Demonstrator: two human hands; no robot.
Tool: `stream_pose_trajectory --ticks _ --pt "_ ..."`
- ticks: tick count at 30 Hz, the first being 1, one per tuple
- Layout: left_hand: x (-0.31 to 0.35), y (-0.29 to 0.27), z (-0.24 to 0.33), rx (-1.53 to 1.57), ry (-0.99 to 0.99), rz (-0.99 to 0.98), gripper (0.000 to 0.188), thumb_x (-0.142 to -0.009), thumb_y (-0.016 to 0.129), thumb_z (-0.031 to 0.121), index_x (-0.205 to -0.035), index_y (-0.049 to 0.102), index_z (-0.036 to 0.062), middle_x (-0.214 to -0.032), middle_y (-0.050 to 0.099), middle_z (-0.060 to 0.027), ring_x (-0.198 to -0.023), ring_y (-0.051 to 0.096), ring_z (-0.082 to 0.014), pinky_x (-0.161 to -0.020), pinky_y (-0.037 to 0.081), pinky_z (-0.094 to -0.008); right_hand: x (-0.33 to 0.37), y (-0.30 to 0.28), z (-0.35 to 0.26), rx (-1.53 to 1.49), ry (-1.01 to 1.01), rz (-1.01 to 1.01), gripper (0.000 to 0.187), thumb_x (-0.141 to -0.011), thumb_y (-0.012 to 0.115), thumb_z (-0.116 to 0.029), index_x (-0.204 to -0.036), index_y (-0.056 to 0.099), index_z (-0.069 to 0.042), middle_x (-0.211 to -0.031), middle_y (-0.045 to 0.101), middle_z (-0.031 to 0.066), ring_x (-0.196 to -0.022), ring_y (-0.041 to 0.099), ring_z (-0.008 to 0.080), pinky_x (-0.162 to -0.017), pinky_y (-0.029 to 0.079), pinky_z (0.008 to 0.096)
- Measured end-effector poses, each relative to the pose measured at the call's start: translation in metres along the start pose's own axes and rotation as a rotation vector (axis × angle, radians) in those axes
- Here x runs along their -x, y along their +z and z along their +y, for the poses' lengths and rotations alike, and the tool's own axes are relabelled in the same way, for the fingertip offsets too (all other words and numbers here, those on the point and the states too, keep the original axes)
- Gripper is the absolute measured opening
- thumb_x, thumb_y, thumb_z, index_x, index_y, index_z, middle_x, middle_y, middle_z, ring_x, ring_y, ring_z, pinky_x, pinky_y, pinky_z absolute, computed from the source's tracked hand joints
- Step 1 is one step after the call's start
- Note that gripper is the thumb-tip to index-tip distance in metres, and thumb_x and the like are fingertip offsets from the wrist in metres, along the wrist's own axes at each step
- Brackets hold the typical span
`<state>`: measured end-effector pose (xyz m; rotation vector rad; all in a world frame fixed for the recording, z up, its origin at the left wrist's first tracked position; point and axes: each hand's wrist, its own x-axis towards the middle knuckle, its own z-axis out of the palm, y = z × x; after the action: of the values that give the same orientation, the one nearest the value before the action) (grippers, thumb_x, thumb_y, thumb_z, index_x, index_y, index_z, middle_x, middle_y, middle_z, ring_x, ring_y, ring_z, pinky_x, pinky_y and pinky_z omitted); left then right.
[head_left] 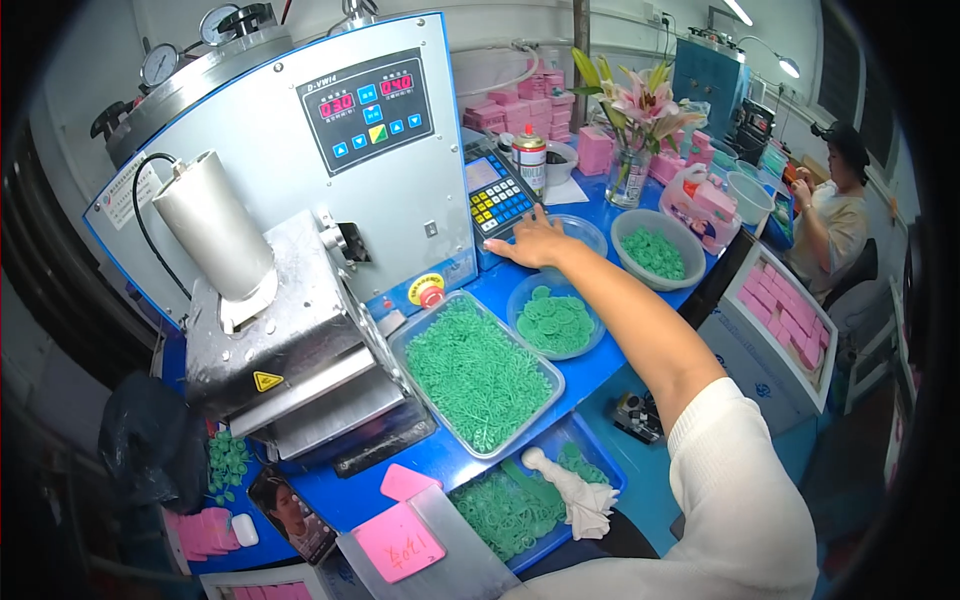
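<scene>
My right hand [535, 242] reaches forward to the keypad [502, 203] of a dark control box with a small screen. Its fingers are spread out, with the tips at the lower edge of the keys, and nothing is held. Whether a fingertip presses a key I cannot tell. Below the wrist stands a round tub [512, 306] of green wax discs [555, 322]. A clear rectangular tray [553, 372] heaped with small green wax pieces [470, 370] lies to its left. My left hand is out of view.
A large grey machine [290, 110] with a metal clamp fills the left. Near me are a metal plate [455, 550] under a pink block [400, 541], a phone [293, 513] and a blue basket [600, 450]. Flowers [650, 105] stand behind; another person [840, 215] sits far right.
</scene>
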<state>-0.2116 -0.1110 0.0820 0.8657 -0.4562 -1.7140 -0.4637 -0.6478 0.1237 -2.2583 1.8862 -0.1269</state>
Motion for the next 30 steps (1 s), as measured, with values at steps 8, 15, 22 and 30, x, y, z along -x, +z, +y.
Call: stream_pose_trajectory --ticks 8,15,22,30 --pt "-0.004 0.006 0.023 -0.007 0.021 -0.014 0.05 -0.086 0.059 0.016 -0.122 0.042 -0.0148 -0.106 0.059 -0.0336 -0.087 0.064 -0.0342 -0.079 0.051 -0.0429 -0.009 -0.008 -0.008 0.161 -0.026 0.001 0.101 -0.081 0.028 -0.078 -0.137 0.036 0.005 -0.149 0.022 0.0235 -0.142 0.002 0.0355 -0.111 0.007 0.0572" --pt "-0.008 0.013 0.036 -0.017 -0.011 -0.025 0.051 -0.086 0.062 0.018 -0.121 0.042 -0.0138 -0.105 0.06 -0.0332 -0.087 0.065 -0.0344 -0.079 0.052 -0.043 -0.009 -0.007 -0.003 0.167 -0.025 0.05 0.101 -0.082 0.027 -0.078 -0.137 0.036 0.006 -0.148 0.023 0.0231 -0.142 0.004 0.0343 -0.111 0.009 0.0552" --pt "-0.011 0.019 0.043 -0.08 0.033 -0.062 0.051 -0.086 0.062 0.018 -0.121 0.043 -0.0124 -0.104 0.061 -0.0325 -0.088 0.065 -0.0336 -0.077 0.052 -0.0408 -0.008 -0.011 -0.008 0.159 -0.011 0.043 0.104 -0.078 0.03 -0.08 -0.137 0.037 0.005 -0.149 0.024 0.0217 -0.142 0.007 0.0334 -0.112 0.01 0.0533" --pt "-0.008 0.032 0.042 -0.02 0.131 -0.167 0.047 -0.088 0.057 0.014 -0.122 0.041 -0.0152 -0.105 0.061 -0.0322 -0.088 0.065 -0.0345 -0.075 0.052 -0.0393 -0.004 -0.014 0.003 0.008 0.04 -0.011 0.1 -0.079 0.032 -0.078 -0.139 0.035 0.002 -0.151 0.019 0.0196 -0.142 0.003 0.0354 -0.112 0.008 0.053"
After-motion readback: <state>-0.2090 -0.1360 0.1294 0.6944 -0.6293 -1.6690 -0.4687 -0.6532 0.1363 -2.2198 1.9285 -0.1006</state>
